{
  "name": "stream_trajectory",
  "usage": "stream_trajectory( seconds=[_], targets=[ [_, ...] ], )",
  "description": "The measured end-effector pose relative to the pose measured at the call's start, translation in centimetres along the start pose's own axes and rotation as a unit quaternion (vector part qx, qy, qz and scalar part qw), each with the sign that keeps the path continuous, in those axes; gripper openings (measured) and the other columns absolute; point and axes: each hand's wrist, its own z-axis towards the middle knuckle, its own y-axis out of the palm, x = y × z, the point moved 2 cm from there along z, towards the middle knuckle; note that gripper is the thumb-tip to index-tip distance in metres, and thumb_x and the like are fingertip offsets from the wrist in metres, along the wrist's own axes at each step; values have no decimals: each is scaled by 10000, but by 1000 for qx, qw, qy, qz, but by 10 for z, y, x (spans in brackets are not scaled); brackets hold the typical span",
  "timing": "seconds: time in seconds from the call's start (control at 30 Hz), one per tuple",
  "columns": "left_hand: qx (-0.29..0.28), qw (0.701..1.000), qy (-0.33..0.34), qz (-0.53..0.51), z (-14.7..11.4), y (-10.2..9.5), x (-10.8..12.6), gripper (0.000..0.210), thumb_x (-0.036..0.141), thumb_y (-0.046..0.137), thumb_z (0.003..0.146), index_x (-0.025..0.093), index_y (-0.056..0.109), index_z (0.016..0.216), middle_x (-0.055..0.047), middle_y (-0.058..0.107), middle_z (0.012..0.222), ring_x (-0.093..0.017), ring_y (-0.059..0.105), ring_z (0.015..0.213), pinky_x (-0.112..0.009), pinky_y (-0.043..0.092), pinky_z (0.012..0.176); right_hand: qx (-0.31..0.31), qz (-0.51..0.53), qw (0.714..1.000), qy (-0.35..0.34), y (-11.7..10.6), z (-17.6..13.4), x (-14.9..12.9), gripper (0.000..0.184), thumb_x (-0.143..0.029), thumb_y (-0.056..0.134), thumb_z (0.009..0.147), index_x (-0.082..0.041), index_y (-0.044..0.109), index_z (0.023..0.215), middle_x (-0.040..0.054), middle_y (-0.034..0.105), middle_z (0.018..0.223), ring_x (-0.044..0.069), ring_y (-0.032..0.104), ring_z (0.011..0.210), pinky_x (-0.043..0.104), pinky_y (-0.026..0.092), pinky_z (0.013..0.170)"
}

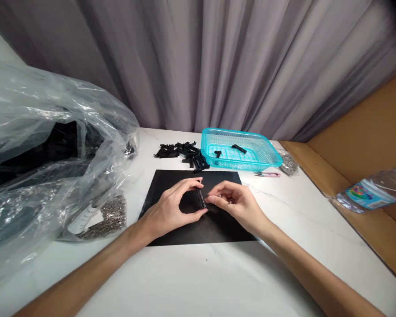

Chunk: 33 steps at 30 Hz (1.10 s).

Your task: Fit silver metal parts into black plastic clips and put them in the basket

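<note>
Between the thumb and fingers of my left hand (pixel 173 207) is a narrow black plastic part (pixel 201 198), gripped at its two ends above the black mat (pixel 198 233). My right hand (pixel 236 202) is closed close to the part's right side, thumb and forefinger pinched together at it. Small shiny metal pieces (pixel 230 201) show among its curled fingers; their exact kind is too small to tell. Beyond the mat lies a pile of similar black plastic parts (pixel 188 154). A blue plastic basket (pixel 267 165) beside the pile has a few black parts in it.
At the left stands a large clear plastic bag (pixel 95 101) with black contents, and a bag of small metal pieces (pixel 114 215) before it. Pink-handled thread snips (pixel 269 175) and another bag of metal pieces (pixel 287 162) lie right of the basket. A plastic bottle (pixel 369 193) rests by a cardboard box (pixel 366 119).
</note>
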Motion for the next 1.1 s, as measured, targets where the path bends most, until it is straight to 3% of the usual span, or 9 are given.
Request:
stream_trajectory(
  seconds=[0.27, 0.47, 0.77, 1.1],
  targets=[
    [-20, 998, 39, 43, 0, -3, 6, 454, 210, 731, 905, 244, 537, 1314, -102, 583, 1472, -270, 579, 1377, -474, 515, 1175, -34, -15, 999, -19, -5, -2, -8, 137, -357, 798, 877, -221, 787, 886, 41, 761, 1018, 160, 634, 798, 300, 444, 681],
    [-35, 998, 40, 26, 0, -3, 7, 733, 153, 695, 871, 263, 368, 1517, -95, 542, 1512, -255, 578, 1376, -442, 511, 1183, -38, -33, 998, -34, -4, -4, -10, 119, -345, 844, 836, -229, 817, 849, 33, 724, 914, 145, 610, 741, 292, 454, 641],
    [-19, 997, 63, 30, 1, -4, 10, 697, 112, 711, 867, 269, 436, 1487, -72, 602, 1446, -244, 581, 1360, -446, 497, 1191, -31, -14, 999, -33, 1, -5, -5, 87, -326, 862, 821, -252, 827, 850, 27, 728, 931, 176, 662, 874, 320, 489, 771],
    [1, 996, 77, 33, 3, -5, 10, 703, 131, 733, 875, 278, 437, 1495, -73, 610, 1449, -245, 591, 1347, -447, 509, 1175, -13, 35, 999, 0, -1, -1, 3, 124, -362, 853, 819, -244, 819, 841, 21, 711, 914, 146, 612, 760, 306, 465, 684]
  ],
)
